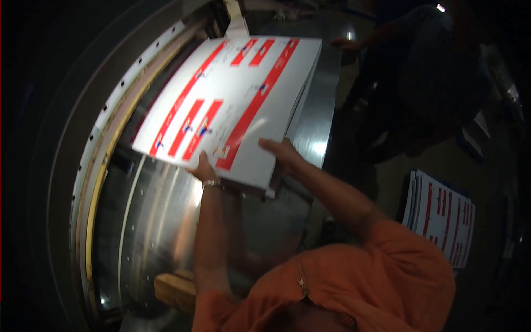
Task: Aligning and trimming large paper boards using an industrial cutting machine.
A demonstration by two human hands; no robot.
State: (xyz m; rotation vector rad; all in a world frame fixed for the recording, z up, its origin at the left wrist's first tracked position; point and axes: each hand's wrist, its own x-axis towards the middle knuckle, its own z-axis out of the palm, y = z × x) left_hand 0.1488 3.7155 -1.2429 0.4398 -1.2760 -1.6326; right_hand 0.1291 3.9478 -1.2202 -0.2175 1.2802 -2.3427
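Observation:
A thick stack of large white printed sheets (243,105) with red bands and small blue figures lies slanted over a shiny metal table. At the stack's near edge my left hand (204,169) is closed on it, thumb on top and the other fingers hidden below; a metal band circles that wrist. My right hand (281,156) grips the near right side, its thumb over the top sheet and its fingers round the edge. Along the right side the sheets part slightly.
The metal table (318,133) extends right of the stack. A machine frame with a yellow edge (99,182) curves along the left. Another stack of printed sheets (442,218) sits lower right. A wooden block (174,289) lies near my left arm. Another person's hand (347,44) is near the table's far corner.

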